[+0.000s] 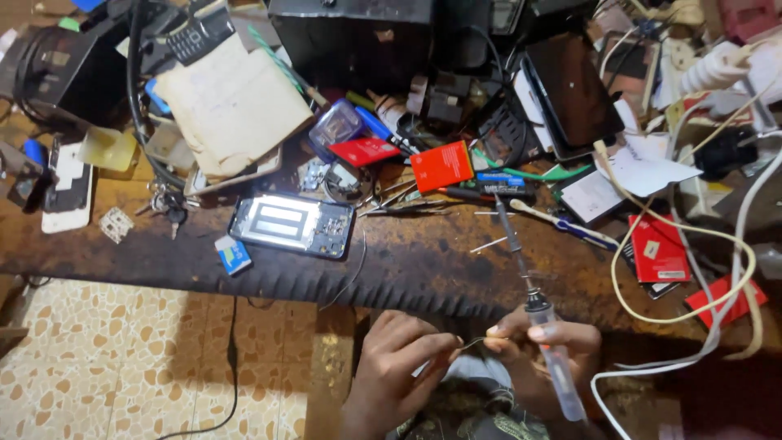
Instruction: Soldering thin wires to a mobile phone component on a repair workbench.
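Bridging both hands below the worktop [423, 269] edge, a thin wire [471, 344] runs roughly level, each end pinched in fingertips. The left hand [395, 367] closes thumb and forefinger on its left end. The right hand [542, 350] pinches the other end while also gripping a soldering iron [538, 318], whose long axis points up and away over the worktop, its tip near scattered tweezers [407, 200] and an opened phone [293, 226].
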